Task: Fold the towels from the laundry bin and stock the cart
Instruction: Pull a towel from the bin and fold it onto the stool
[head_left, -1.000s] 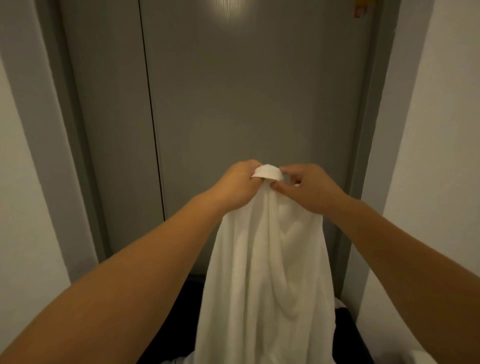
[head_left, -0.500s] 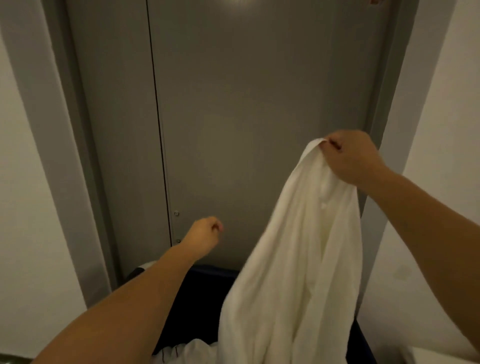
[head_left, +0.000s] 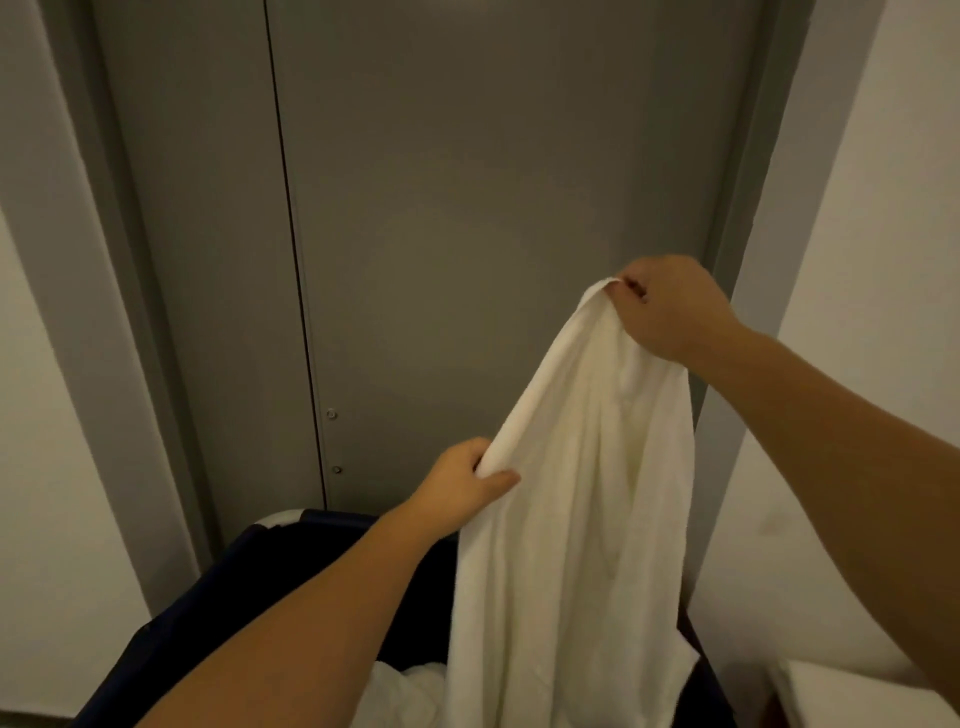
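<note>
A long white towel (head_left: 571, 519) hangs down over the dark blue laundry bin (head_left: 218, 582). My right hand (head_left: 670, 306) pinches its top corner up high at the right. Lower and to the left, my left hand (head_left: 467, 483) grips the towel's left edge between thumb and fingers. The towel's lower end drops out of the frame at the bottom. More white laundry (head_left: 405, 691) lies in the bin beneath it.
A grey double door (head_left: 467, 208) in a grey frame stands right behind the bin. White walls flank it on both sides. A white surface (head_left: 852, 696) shows at the bottom right corner.
My left hand let go of the top corner, dropped away, then came back up and took hold of the towel's left edge. My right hand carried the corner up and to the right.
</note>
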